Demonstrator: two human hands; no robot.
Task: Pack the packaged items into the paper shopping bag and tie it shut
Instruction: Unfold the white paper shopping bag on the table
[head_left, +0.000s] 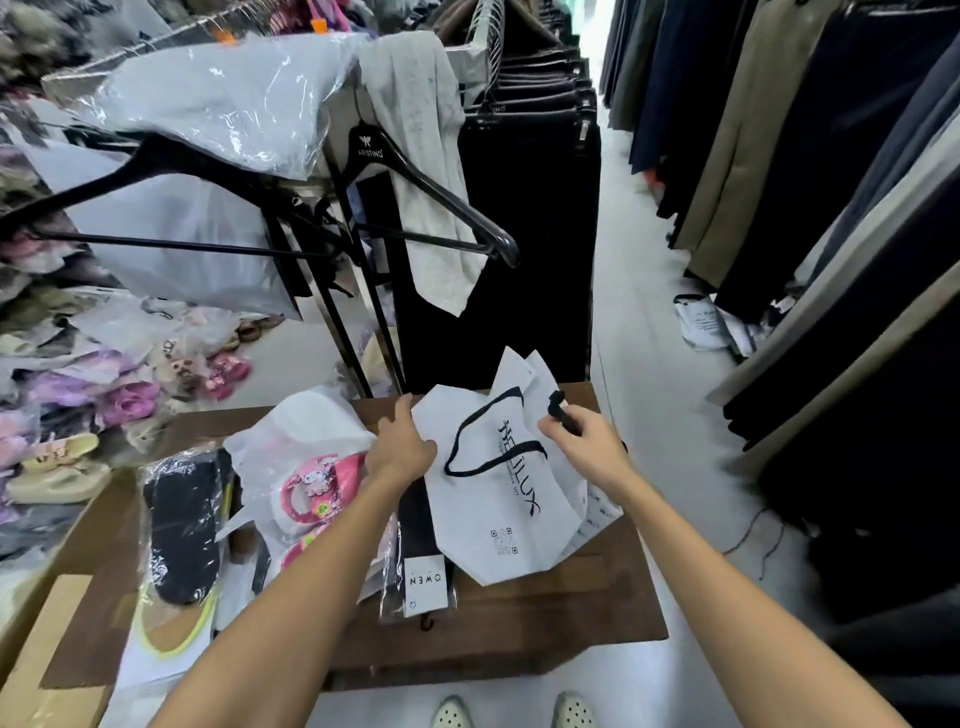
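A brown cardboard surface (545, 618) fills the lower middle of the frame and carries everything at hand. On it, at centre, lies the white paper shopping bag (498, 493), flat and folded, its printed face up and its mouth toward the upper part of the frame; more white bags of the same kind stick out from beneath it on the right. A black cord handle (470, 441) loops across the bag's face.

To the left of the bag, a clear pack with pink sandals (317, 488) rests under a crumpled white plastic wrap, and further left a dark packaged item (182, 530) lies in clear film. A narrow black pack with a white label (423, 566) sits partly tucked under the bag's lower left edge.

The left hand (400, 447) lies on the bag's upper left edge, fingers curled down over that edge and gripping it. The right hand (587, 441) is over the bag's upper right corner, thumb and forefinger pinched narrowly on the black end of the second handle cord (561, 408), which sticks up just above the fingertips.
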